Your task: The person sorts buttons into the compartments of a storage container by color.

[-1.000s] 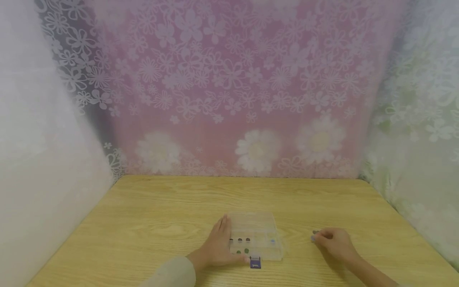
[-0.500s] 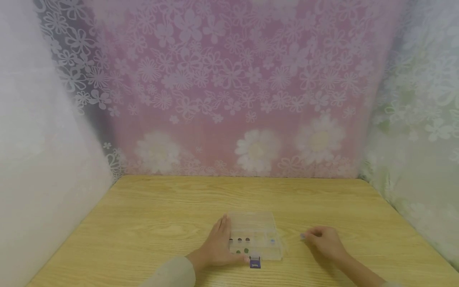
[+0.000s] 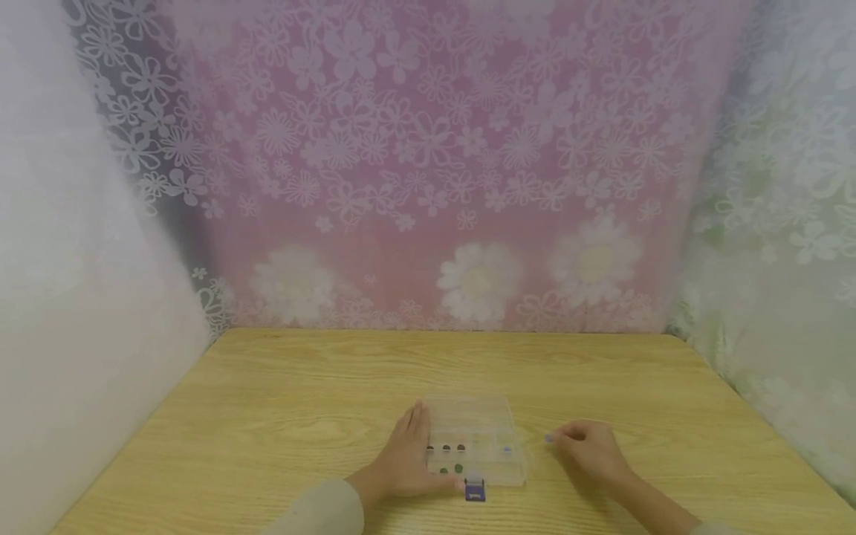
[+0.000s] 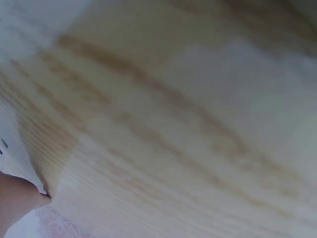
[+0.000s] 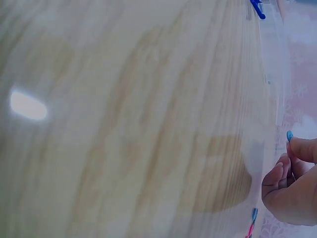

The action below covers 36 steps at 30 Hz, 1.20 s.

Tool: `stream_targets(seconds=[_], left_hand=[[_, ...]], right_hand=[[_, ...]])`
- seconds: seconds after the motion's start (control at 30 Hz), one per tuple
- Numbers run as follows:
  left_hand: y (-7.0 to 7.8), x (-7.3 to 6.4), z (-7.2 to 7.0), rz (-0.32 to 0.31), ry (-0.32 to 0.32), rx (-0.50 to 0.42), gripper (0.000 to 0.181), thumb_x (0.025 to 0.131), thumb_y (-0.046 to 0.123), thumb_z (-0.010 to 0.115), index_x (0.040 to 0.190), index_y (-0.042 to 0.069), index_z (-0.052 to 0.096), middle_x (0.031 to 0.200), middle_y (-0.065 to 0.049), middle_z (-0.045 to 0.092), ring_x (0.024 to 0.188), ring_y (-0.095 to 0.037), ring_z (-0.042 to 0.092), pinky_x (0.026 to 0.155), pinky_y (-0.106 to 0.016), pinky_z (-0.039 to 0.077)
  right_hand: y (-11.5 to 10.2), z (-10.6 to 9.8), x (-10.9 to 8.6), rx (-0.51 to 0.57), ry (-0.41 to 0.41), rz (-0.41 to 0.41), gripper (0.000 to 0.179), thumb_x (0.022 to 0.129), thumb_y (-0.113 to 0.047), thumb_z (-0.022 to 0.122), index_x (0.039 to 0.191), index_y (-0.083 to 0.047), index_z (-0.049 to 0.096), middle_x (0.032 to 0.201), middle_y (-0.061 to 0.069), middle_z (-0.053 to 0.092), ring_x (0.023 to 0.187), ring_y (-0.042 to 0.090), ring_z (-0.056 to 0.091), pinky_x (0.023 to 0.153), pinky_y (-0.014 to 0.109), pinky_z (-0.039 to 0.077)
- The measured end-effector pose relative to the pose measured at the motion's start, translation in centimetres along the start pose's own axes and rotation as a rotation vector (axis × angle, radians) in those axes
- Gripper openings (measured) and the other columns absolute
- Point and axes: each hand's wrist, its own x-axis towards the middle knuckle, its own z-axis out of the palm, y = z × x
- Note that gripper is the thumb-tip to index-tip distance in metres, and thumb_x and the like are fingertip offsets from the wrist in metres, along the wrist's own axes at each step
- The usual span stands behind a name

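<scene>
A clear plastic compartment box (image 3: 471, 416) with a purple latch (image 3: 475, 490) lies on the table. Dark round pieces (image 3: 446, 448) sit in its middle row, green round pieces (image 3: 458, 469) in the front row, and a light blue piece (image 3: 507, 449) at the right. My left hand (image 3: 404, 464) rests along the box's left side with straight fingers, its thumb by the latch. To the right of the box, my right hand (image 3: 591, 449) pinches a small blue piece (image 5: 290, 135) between thumb and finger. Much of the left hand is outside the left wrist view.
The wooden table (image 3: 321, 371) carries the box near its front. A small blue and red thing (image 5: 252, 219) shows low in the right wrist view, near the right hand. Flowered pink cloth (image 3: 428, 186) hangs behind the table, with pale cloth (image 3: 789, 312) at both sides.
My right hand has moved left toward the box with the blue piece in its fingers. A dark thing seen by its fingertips earlier no longer shows. The left hand and box have stayed in place.
</scene>
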Motion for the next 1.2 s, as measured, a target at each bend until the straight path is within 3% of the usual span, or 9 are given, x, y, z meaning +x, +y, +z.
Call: stream_targets(seconds=[0.17,0.27,0.37,0.43,0.53,0.63,0.8,1.0,1.2], left_hand=[[0.1,0.0,0.0,-0.004,0.002,-0.007,0.122,0.070,0.068,0.064,0.146,-0.006,0.003,0.154,-0.025,0.001,0.143,-0.040,0.003,0.115,-0.053,0.011],[0.1,0.0,0.0,0.000,0.001,-0.007,0.122,0.070,0.068,0.064,0.146,-0.006,0.003,0.154,-0.026,0.001,0.143,-0.040,0.003,0.115,-0.054,0.011],[0.1,0.1,0.0,0.005,0.002,-0.002,0.122,0.070,0.068,0.064,0.146,-0.006,0.004,0.154,-0.026,0.001,0.143,-0.041,0.003,0.115,-0.054,0.011],[0.0,0.1,0.1,0.006,0.003,-0.001,0.122,0.070,0.068,0.064,0.146,-0.006,0.004,0.154,-0.026,0.001,0.143,-0.041,0.003,0.115,-0.054,0.011],[0.0,0.1,0.1,0.007,0.001,0.004,0.122,0.070,0.068,0.064,0.146,-0.006,0.003,0.154,-0.026,0.001,0.143,-0.041,0.003,0.115,-0.054,0.011],[-0.1,0.1,0.1,0.009,-0.001,0.000,0.121,0.071,0.068,0.064,0.146,-0.006,0.003,0.154,-0.026,0.000,0.143,-0.041,0.002,0.115,-0.054,0.011],[-0.1,0.1,0.1,0.015,-0.002,-0.006,0.121,0.071,0.067,0.064,0.146,-0.006,0.003,0.153,-0.027,0.000,0.143,-0.041,0.002,0.115,-0.054,0.011],[-0.1,0.1,0.1,0.019,0.001,-0.006,0.122,0.071,0.068,0.064,0.146,-0.007,0.002,0.153,-0.027,0.000,0.143,-0.041,0.002,0.115,-0.054,0.011],[0.0,0.0,0.0,0.017,-0.009,-0.016,0.122,0.071,0.068,0.063,0.146,-0.007,0.002,0.153,-0.027,-0.001,0.143,-0.041,0.001,0.115,-0.054,0.009]], right_hand=[[-0.7,0.5,0.0,0.004,0.003,0.012,0.020,0.084,-0.015,0.064,0.087,0.004,0.068,0.086,0.010,0.069,0.085,0.020,0.059,0.071,0.028,0.048],[-1.1,0.6,-0.1,-0.010,-0.008,0.000,0.023,0.085,-0.018,0.064,0.089,0.003,0.068,0.094,0.017,0.069,0.097,0.034,0.058,0.087,0.047,0.046],[-1.4,0.8,-0.1,-0.003,-0.022,-0.014,0.024,0.086,-0.019,0.064,0.091,0.003,0.068,0.100,0.020,0.068,0.106,0.043,0.054,0.092,0.060,0.039],[-1.6,1.0,-0.1,0.005,-0.016,-0.017,0.023,0.085,-0.018,0.066,0.090,0.004,0.068,0.099,0.020,0.068,0.104,0.042,0.055,0.092,0.058,0.040],[-1.7,1.4,-0.1,0.021,0.000,-0.003,0.019,0.083,-0.016,0.067,0.087,0.003,0.069,0.092,0.015,0.070,0.092,0.028,0.060,0.080,0.038,0.050],[-2.0,1.9,0.0,0.043,0.001,0.010,0.018,0.082,-0.016,0.068,0.085,0.003,0.069,0.086,0.010,0.069,0.083,0.018,0.057,0.070,0.028,0.047],[-2.5,2.4,-0.2,0.080,-0.021,0.006,0.017,0.084,-0.014,0.065,0.088,0.002,0.069,0.089,0.008,0.069,0.085,0.016,0.058,0.071,0.028,0.048],[-3.2,3.1,-0.3,0.141,-0.051,-0.006,0.013,0.083,-0.009,0.064,0.088,0.002,0.068,0.084,0.006,0.067,0.078,0.014,0.055,0.064,0.023,0.046],[-3.4,3.8,-0.3,0.109,-0.044,-0.043,0.009,0.082,-0.008,0.066,0.085,0.000,0.069,0.086,0.005,0.068,0.082,0.015,0.059,0.071,0.027,0.050]])
